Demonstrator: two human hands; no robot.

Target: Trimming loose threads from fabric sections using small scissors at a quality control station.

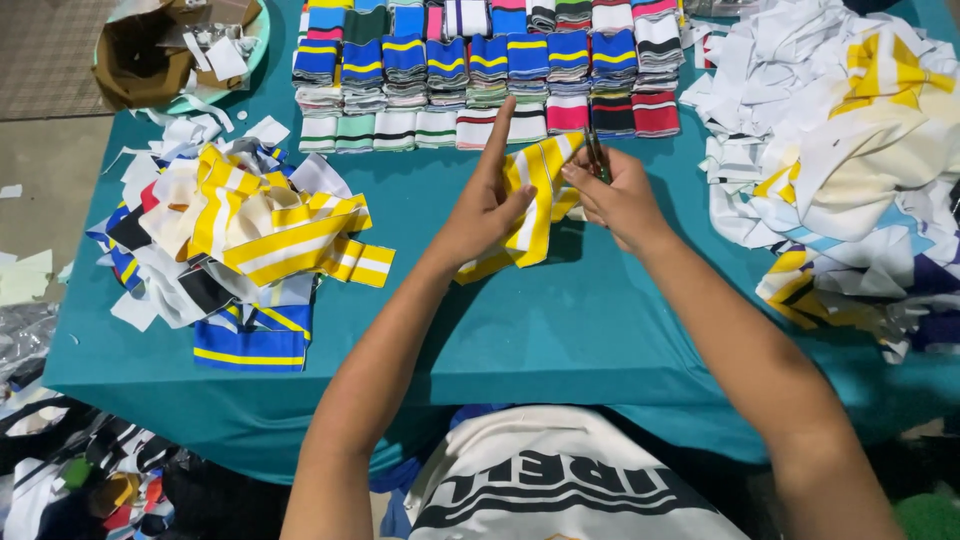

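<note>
Head view: your left hand (pixel 487 205) pinched a yellow-and-white striped strip (pixel 530 200); your right hand (pixel 615 200) gripped small scissors (pixel 596 155) beside it.

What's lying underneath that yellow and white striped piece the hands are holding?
Under the yellow and white striped piece only the teal tablecloth shows. The left hand and right hand cover parts of it, so anything beneath them is hidden.

Single head-worn view, looking steeply down from above the person's chest, close over the teal bench (pixel 600 330), both forearms reaching away
</note>
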